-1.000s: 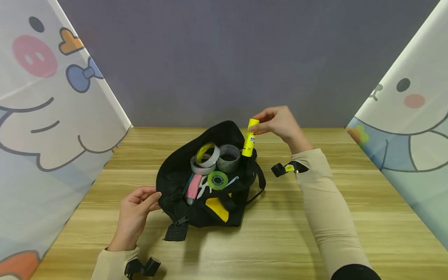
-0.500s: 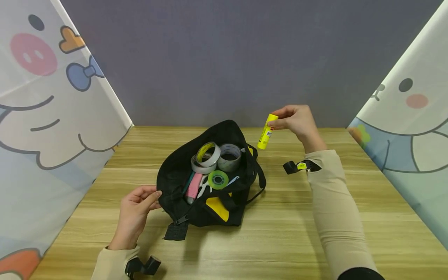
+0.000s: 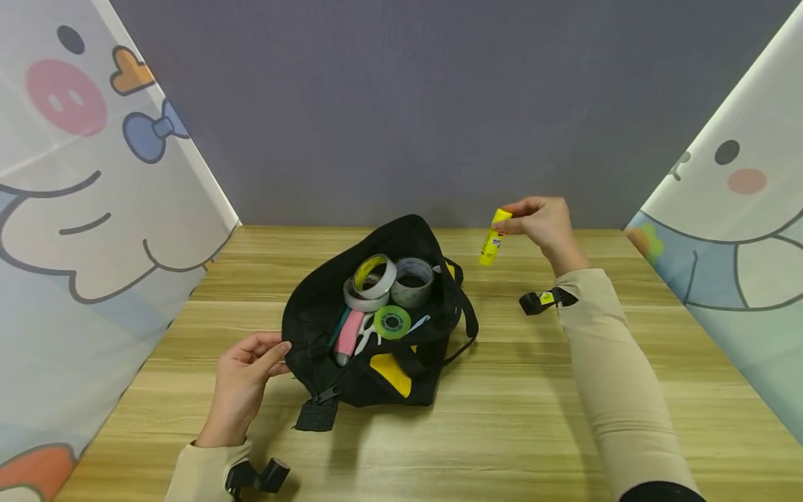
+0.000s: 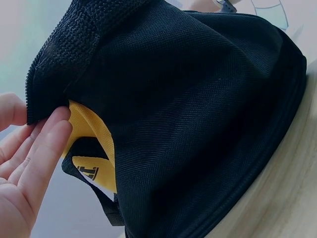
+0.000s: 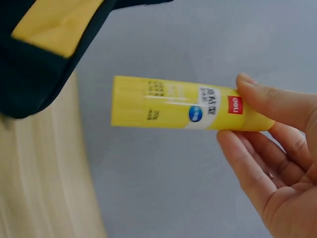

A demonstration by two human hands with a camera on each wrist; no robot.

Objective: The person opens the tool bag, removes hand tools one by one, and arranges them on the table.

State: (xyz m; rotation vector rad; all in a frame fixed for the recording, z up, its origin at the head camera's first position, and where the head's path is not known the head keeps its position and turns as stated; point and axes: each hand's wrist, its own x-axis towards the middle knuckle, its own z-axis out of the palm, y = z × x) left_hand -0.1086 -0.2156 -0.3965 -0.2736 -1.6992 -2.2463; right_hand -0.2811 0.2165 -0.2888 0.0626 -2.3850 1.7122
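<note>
My right hand (image 3: 547, 224) pinches a yellow glue stick (image 3: 493, 244) by its upper end, right of the bag and above the table. In the right wrist view the glue stick (image 5: 173, 105) lies lengthwise with its printed label showing. At the left, my left hand (image 3: 247, 373) pinches the opened rim of a black zip bag (image 3: 314, 307); thumb and fingers sit on the cloth edge in the left wrist view. Inside the bag are several tape rolls, among them a grey one (image 3: 413, 282) and a green one (image 3: 392, 322), plus a pink-handled tool (image 3: 348, 337) and white-handled scissors (image 3: 366, 336).
The bag stands on a wooden table (image 3: 502, 418). A black strap (image 3: 467, 328) loops off its right side, and a yellow patch (image 3: 390, 374) shows at its front. Behind the table rises a grey panel (image 3: 401, 111), with cartoon-printed sheets at both sides.
My right hand has carried the glue stick from over the bag's right rim outward to the right, clear of the bag. The left hand keeps its hold on the rim.
</note>
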